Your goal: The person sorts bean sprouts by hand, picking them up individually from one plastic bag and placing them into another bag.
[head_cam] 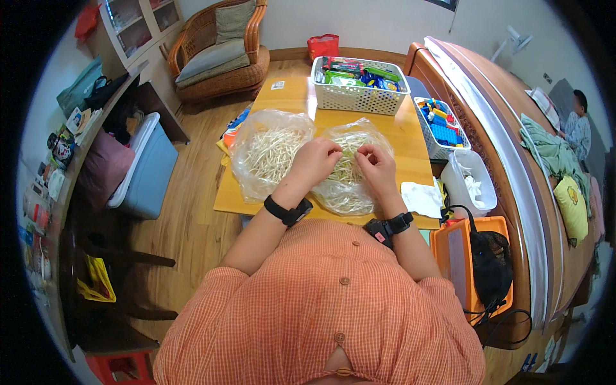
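Observation:
Two clear plastic bags of bean sprouts lie side by side on a yellow wooden table (288,96). White sprouts (269,154) fill the left bag (245,185); the right bag (380,134) holds sprouts with some yellow-green parts (346,168). My left hand (320,159) is over the inner edges of both bags, thumb and fingertips close together. Above the right bag is my right hand (375,163), its thumb and forefinger pinched near each other. Whether a sprout is between the fingertips of either hand is too small to tell. Both wrists wear black bands.
A white basket of packaged goods (356,98) stands at the table's back. A white tissue (421,198) lies at the right front corner. Beyond the right edge are a basket of toy bricks (445,130), a translucent bin (469,183) and an orange crate (440,245). A person (577,127) is on the bed.

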{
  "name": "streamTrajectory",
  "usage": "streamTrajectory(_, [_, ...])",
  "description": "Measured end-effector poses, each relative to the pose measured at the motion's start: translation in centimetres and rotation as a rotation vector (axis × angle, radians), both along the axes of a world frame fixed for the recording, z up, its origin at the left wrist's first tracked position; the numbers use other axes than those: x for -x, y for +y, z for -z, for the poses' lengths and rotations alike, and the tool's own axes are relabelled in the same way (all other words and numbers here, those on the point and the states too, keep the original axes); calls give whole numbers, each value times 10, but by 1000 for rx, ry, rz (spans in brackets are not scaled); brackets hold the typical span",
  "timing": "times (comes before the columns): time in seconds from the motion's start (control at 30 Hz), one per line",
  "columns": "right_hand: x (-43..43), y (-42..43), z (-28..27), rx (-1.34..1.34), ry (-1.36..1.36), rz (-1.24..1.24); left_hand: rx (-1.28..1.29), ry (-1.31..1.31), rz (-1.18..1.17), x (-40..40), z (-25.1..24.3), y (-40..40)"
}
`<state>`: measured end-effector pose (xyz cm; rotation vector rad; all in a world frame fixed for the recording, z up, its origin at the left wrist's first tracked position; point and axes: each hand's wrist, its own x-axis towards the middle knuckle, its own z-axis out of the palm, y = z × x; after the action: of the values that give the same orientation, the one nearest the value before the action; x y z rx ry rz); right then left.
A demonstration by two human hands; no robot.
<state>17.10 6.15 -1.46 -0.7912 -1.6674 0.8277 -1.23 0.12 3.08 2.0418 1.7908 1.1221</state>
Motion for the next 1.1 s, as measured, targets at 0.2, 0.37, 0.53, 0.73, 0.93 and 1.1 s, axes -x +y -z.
streamTrajectory(0.2, [1, 0, -5, -27, -20, 97, -25, 73, -53, 0, 13, 9])
streamTrajectory(0.37, [2, 5, 0, -95, -201, 131, -17, 84, -45, -2, 19, 9])
streamTrajectory(0.53, [3, 6, -1, -266, -186, 111, -65, -32, 0, -7, 21, 4])
streamTrajectory(0.73, [1, -4, -1, 35, 325, -246, -283, -301, 67, -21, 11, -5])
streamTrajectory(0.93, [-6, -4, -7, 313, 418, -471, -169, -359, 167, -27, 12, -11])
streamTrajectory(1.1, [0, -6, -4, 152, 349, -303, -156, -286, 100, -24, 8, -16])
